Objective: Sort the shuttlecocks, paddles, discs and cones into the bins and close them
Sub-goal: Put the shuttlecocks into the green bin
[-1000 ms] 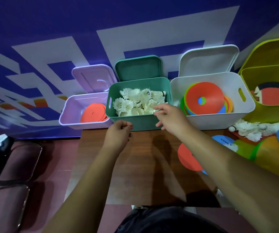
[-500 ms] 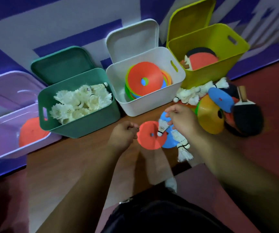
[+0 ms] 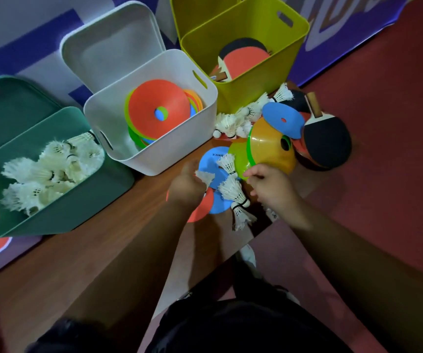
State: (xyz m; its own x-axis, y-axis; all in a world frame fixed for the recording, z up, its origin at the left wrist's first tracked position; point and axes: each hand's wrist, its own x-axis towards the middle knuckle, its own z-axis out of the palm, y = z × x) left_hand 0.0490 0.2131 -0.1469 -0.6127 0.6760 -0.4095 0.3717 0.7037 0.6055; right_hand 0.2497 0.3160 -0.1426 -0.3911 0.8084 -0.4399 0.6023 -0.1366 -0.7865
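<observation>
The left hand [image 3: 187, 188] hovers low over the wooden counter [image 3: 98, 256], its fingers curled round a shuttlecock [image 3: 205, 176] whose feathers poke out toward 2 o'clock. The right hand [image 3: 273, 187] sits just beside it at 3 o'clock, fingers bent at the rim of an orange cone [image 3: 271, 149]; I cannot tell whether they pinch anything. Between the hands, loose shuttlecocks [image 3: 233, 191] lie on a blue disc [image 3: 211, 159]. At 10 o'clock the green bin [image 3: 83, 212] holds more shuttlecocks, at 12 o'clock the white bin [image 3: 154, 159] holds discs, and at 1 o'clock the yellow bin [image 3: 256, 82] holds paddles; all stand open. A black paddle [image 3: 327, 146] lies at 2 o'clock.
</observation>
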